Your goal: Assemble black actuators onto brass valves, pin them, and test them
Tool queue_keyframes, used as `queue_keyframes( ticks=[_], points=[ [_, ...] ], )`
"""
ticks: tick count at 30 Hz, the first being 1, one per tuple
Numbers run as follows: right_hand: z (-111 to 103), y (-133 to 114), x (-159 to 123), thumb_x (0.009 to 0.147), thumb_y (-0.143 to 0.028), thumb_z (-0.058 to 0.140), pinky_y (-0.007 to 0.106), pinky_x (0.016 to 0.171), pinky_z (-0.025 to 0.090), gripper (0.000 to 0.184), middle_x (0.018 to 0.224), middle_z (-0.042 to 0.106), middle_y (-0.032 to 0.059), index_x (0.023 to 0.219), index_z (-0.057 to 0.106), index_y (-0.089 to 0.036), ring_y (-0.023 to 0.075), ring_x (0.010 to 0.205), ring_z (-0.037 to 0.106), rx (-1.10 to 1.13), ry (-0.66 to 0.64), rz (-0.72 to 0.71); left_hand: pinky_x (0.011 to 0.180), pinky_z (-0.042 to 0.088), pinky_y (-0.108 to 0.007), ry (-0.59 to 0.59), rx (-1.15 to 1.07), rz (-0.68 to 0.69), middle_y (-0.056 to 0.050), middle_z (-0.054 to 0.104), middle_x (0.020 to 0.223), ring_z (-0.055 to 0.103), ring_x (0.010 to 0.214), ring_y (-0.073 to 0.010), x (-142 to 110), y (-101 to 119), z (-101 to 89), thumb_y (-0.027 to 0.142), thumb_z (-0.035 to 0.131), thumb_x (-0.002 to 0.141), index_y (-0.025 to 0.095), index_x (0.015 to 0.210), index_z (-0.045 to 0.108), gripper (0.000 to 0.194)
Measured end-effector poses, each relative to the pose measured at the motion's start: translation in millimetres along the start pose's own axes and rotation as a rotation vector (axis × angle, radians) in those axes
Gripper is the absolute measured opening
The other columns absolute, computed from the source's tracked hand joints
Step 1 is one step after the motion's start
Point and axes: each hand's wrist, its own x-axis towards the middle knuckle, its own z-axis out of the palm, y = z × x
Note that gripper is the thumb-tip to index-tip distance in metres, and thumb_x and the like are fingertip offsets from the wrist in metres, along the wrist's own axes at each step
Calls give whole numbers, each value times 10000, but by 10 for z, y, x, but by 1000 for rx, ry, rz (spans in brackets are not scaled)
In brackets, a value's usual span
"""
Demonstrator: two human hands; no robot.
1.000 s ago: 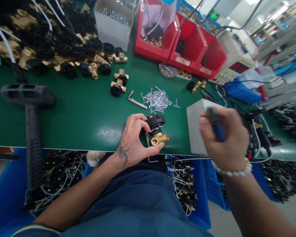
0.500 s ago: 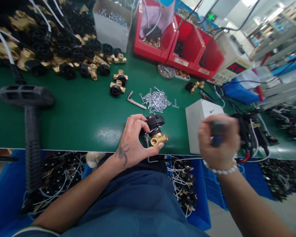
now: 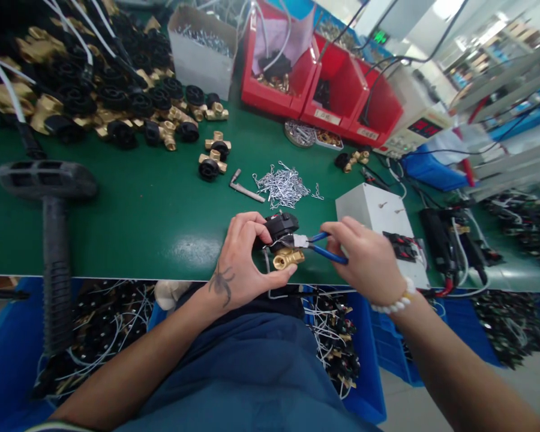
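Note:
My left hand (image 3: 238, 255) is closed around a brass valve with a black actuator head (image 3: 282, 224), fingers on the black part and thumb under the brass body. A grey cable hangs from the valve beside my palm. In my right hand (image 3: 366, 258) is a pair of blue-handled pliers (image 3: 326, 246). The jaws of the pliers reach the neck of the valve, where a thin wire clip shows; whether they grip the clip I cannot tell. Beyond my hands lie a heap of metal spring clips (image 3: 282, 185) and a bent grey tool (image 3: 247, 187).
Brass valves with black caps (image 3: 117, 108) crowd the back left. Red bins (image 3: 328, 117) stand at the back, beside a white box of clips (image 3: 198, 66). A grey switch box (image 3: 360, 207) is at the right. A black T-shaped tool (image 3: 56, 240) fills the left side.
My right hand has moved left from over the grey box, bringing the pliers to the valve's neck. The left hand keeps its hold on the valve in nearly the same place.

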Motion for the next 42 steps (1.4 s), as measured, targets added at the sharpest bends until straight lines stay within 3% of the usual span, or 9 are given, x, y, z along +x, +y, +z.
queue_keyframes(
  ticks=[3, 5, 10, 15, 20, 25, 29, 33, 42],
  points=[
    [-15, -12, -14, 917, -154, 495, 306, 637, 449, 156, 879, 627, 48, 1042, 564, -218, 165, 707, 584, 0, 288, 167, 914, 519, -434, -7, -9, 9, -71, 559, 1117, 573, 1064, -243, 3, -3, 2, 276, 824, 691, 228, 935, 468, 434],
    [7, -36, -19, 909, -165, 491, 301, 612, 442, 161, 859, 617, 39, 1050, 542, -227, 164, 682, 570, 23, 353, 185, 913, 519, -430, 0, -7, 17, -67, 562, 1117, 575, 1064, -242, 4, -4, 7, 270, 829, 683, 233, 942, 465, 449],
    [18, -68, 25, 842, -102, 496, 278, 541, 414, 191, 759, 623, 22, 952, 605, -215, 151, 601, 562, 39, -25, 12, 914, 521, -430, 7, 16, 38, -57, 558, 1105, 577, 1056, -242, -5, -2, 21, 267, 844, 653, 241, 945, 458, 485],
    [-8, -39, -31, 894, -165, 555, 303, 664, 484, 168, 892, 636, 31, 1046, 575, -235, 166, 728, 602, 87, 363, 192, 906, 523, -430, 6, -6, 36, -70, 558, 1116, 574, 1056, -243, -9, -2, 22, 267, 833, 678, 234, 949, 465, 459],
    [95, -110, -54, 854, -89, 518, 268, 589, 443, 171, 799, 628, 31, 940, 621, -195, 147, 653, 581, 174, -70, 61, 923, 515, -441, 2, -6, 34, -73, 550, 1114, 567, 1071, -250, -12, -10, 25, 264, 824, 672, 227, 959, 469, 458],
    [32, -213, 70, 935, -295, 629, 244, 602, 447, 255, 808, 569, -15, 1172, 622, -201, 111, 648, 527, 598, -38, 298, 915, 525, -438, -15, -4, 42, -67, 549, 1123, 573, 1060, -243, -13, -3, 8, 263, 830, 674, 234, 965, 474, 461],
    [81, -304, 184, 889, -355, 701, 262, 681, 495, 364, 956, 623, 6, 1207, 608, -205, 116, 737, 566, 817, -89, 328, 936, 535, -447, -33, 55, 74, -67, 545, 1116, 575, 1076, -250, -10, 9, 6, 262, 835, 674, 231, 933, 482, 439],
    [155, -355, 261, 863, -372, 734, 293, 770, 524, 479, 1121, 657, 38, 1284, 575, -209, 152, 889, 625, 818, -86, 361, 920, 551, -450, -7, 95, 147, -78, 543, 1115, 583, 1065, -254, -21, -3, 43, 294, 826, 689, 225, 927, 474, 430],
    [266, -433, 265, 890, -501, 685, 350, 808, 517, 376, 1010, 685, 44, 1119, 611, -212, 189, 876, 643, 651, 24, 365, 902, 564, -449, 26, 131, 188, -68, 534, 1095, 592, 1044, -249, -25, -22, 65, 296, 814, 690, 230, 936, 452, 443]
  ],
)
